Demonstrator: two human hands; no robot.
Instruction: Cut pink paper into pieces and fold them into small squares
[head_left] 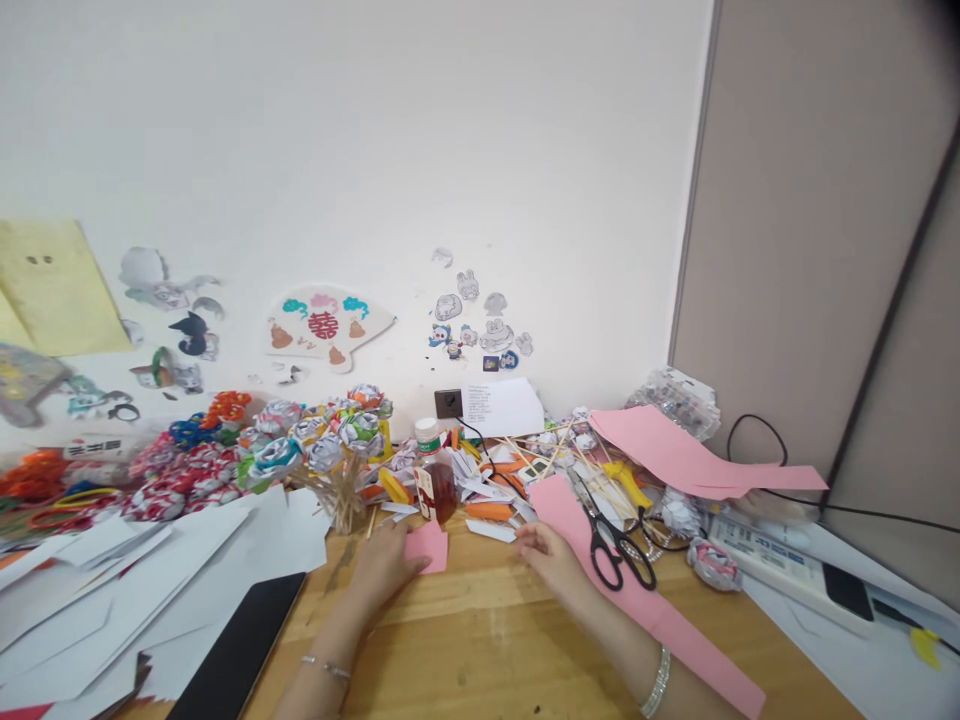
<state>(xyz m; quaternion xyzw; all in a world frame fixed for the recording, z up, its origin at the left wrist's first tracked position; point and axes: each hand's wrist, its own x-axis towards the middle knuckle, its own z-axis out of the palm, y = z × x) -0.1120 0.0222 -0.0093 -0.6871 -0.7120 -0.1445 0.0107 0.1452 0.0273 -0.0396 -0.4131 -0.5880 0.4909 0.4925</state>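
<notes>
My left hand [386, 562] grips a small square of pink paper [431, 547] by its left side, thumb on top and fingers partly hidden behind it. My right hand [551, 562] hovers near the table with loosely curled fingers apart and nothing between them. Beside it runs a long strip of pink paper [675, 632], with black-handled scissors [616, 548] lying on top. Just behind the pink square stands a bottle [433, 480] with dark reddish liquid and a white cap.
White paper sheets [187, 560] and a black flat panel [238, 645] cover the left. Crumpled paper flowers [277, 455], sticks [346, 495] and scraps pile along the wall. At the right are another pink sheet [675, 450], a cable and a white power strip [780, 565].
</notes>
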